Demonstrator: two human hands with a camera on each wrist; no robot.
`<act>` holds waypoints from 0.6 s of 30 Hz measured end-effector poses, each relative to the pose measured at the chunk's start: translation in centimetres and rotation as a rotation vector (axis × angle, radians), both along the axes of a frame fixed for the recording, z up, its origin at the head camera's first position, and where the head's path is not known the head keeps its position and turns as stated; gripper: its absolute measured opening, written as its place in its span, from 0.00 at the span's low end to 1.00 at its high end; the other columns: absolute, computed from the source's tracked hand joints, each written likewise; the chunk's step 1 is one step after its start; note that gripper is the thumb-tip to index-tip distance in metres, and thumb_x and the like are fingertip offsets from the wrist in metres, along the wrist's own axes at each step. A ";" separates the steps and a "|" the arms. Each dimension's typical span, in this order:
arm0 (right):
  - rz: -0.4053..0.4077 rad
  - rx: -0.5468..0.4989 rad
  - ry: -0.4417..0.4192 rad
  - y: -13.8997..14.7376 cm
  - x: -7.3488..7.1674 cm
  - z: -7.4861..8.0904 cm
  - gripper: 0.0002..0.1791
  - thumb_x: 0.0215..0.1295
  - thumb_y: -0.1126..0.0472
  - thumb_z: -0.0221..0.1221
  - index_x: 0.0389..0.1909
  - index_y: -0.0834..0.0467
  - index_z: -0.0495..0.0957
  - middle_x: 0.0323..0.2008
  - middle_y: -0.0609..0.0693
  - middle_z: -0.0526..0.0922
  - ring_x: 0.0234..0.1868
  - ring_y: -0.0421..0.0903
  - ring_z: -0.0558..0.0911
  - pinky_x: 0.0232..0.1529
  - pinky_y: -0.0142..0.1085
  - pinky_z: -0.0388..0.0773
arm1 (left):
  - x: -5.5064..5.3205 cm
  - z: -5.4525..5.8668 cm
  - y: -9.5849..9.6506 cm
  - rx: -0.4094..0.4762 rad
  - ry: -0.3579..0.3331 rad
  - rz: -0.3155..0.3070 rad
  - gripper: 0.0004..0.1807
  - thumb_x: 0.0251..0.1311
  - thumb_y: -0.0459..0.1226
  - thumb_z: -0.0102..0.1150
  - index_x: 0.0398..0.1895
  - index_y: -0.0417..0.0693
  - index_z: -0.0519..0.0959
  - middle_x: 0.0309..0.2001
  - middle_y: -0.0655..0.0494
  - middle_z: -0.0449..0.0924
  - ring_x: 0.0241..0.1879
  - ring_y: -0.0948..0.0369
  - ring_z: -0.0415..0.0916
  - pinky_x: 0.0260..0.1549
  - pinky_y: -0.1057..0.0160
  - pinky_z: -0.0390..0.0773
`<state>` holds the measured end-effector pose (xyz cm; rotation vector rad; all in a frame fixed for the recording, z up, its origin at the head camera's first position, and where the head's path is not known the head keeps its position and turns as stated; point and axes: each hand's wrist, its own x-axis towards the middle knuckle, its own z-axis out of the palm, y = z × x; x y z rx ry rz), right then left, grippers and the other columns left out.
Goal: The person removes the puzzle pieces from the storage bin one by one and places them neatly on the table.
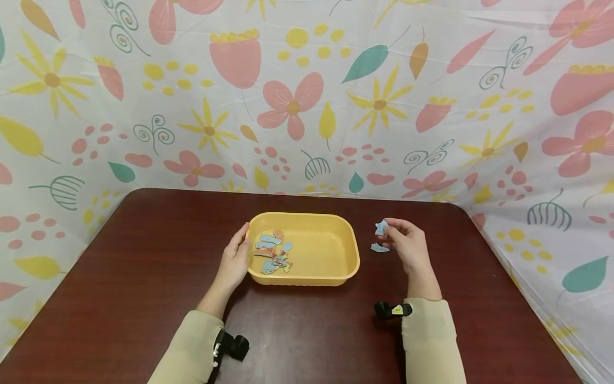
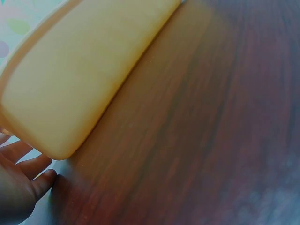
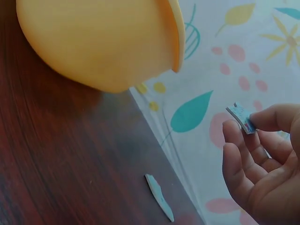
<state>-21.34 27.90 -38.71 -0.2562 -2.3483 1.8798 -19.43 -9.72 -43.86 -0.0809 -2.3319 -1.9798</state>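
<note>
1. On the counter [image 1: 312, 330], one yellow tray [image 1: 326, 250] holds overlapping jigsaw-like pieces [image 1: 270, 239] at its left; the exact count is unclear.
2. One loose blue piece [image 1: 379, 248] lies right of the tray, near the right hand [image 1: 411, 245].
3. That hand's fingers pinch one other blue piece [image 1: 381, 228].
4. The left hand [image 1: 234, 261] touches the tray's left end, fingers loosely extended.
5. Flower-patterned cloth [image 1: 288, 53] hangs behind.

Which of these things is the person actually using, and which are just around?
In use:
- blue piece pinched in the right fingers
- loose piece on the table
- yellow tray, touched by the left fingers
- pieces inside it

Just around:
- dark table, only a support
- flowered cloth
- black wrist devices
</note>
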 end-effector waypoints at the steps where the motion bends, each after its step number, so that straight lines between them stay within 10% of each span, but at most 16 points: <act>1: 0.001 -0.007 -0.002 0.1 0.0 0.0 0.17 0.67 0.59 0.55 0.54 0.62 0.73 0.33 0.41 0.78 0.32 0.36 0.84 0.37 0.33 0.83 | 0.0 0.0 0.0 0.003 -0.004 -0.003 0.26 0.73 0.37 0.36 0.73 0.45 0.55 0.73 0.49 0.53 0.70 0.51 0.54 0.65 0.49 0.61; 18: -0.086 -0.132 -0.044 3.2 0.2 -1.0 0.15 0.64 0.63 0.58 0.50 0.63 0.72 0.28 0.38 0.80 0.27 0.35 0.84 0.26 0.29 0.79 | 0.1 0.1 0.0 0.001 -0.009 0.001 0.26 0.73 0.37 0.35 0.73 0.45 0.55 0.73 0.49 0.53 0.70 0.51 0.54 0.65 0.49 0.61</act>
